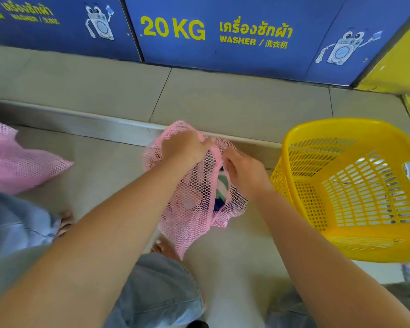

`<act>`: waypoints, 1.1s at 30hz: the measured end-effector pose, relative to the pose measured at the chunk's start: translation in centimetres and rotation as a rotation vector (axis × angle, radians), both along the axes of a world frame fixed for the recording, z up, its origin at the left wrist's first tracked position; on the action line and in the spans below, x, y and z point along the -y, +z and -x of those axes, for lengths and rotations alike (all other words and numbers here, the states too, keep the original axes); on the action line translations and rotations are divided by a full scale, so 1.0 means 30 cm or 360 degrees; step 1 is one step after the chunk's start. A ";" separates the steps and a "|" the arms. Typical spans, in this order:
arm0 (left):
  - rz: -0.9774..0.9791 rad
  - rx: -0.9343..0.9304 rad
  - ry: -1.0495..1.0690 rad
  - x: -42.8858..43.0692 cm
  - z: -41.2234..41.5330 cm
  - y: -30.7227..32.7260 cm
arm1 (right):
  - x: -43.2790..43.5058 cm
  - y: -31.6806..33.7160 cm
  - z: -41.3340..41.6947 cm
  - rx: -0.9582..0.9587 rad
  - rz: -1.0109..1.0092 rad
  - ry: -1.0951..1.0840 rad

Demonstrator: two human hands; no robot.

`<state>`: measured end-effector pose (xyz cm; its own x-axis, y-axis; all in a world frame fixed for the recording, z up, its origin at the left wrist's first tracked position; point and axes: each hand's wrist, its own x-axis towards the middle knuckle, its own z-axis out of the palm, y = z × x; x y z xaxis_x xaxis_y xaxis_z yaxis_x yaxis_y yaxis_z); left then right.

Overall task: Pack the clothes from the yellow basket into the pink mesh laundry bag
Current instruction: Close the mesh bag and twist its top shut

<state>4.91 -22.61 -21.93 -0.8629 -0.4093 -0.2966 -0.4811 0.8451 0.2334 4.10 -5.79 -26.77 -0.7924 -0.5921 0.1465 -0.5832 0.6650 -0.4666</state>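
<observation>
A pink mesh laundry bag hangs above the floor in the middle of the head view. My left hand grips its upper edge. My right hand holds the other side of the opening, just to the right. Through the gap and the mesh I see clothes inside, green-white and dark blue. The yellow basket stands on the floor at the right, close to my right forearm, and I see no clothes in it.
A second pink mesh bag lies at the left edge. A raised tiled step with a metal edge runs behind the bag, below blue washer panels. My bare feet and denim legs are under the bag.
</observation>
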 end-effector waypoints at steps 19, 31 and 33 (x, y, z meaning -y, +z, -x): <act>-0.0922 -0.0603 0.0733 0.068 0.131 0.047 | -0.038 -0.040 -0.083 -0.0009 0.0074 -0.0009; -0.0996 0.0401 0.0213 -0.059 -0.047 -0.011 | -0.018 -0.013 -0.089 -0.0145 0.0191 0.0046; -0.1017 0.0425 0.0238 -0.061 -0.047 0.005 | -0.018 -0.014 -0.091 -0.0168 0.0201 0.0058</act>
<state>6.32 -20.79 -21.79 -0.6754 -0.1929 -0.7118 -0.6910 0.5026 0.5195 6.81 -5.24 -27.18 -0.7469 -0.5919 0.3030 -0.6562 0.5823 -0.4800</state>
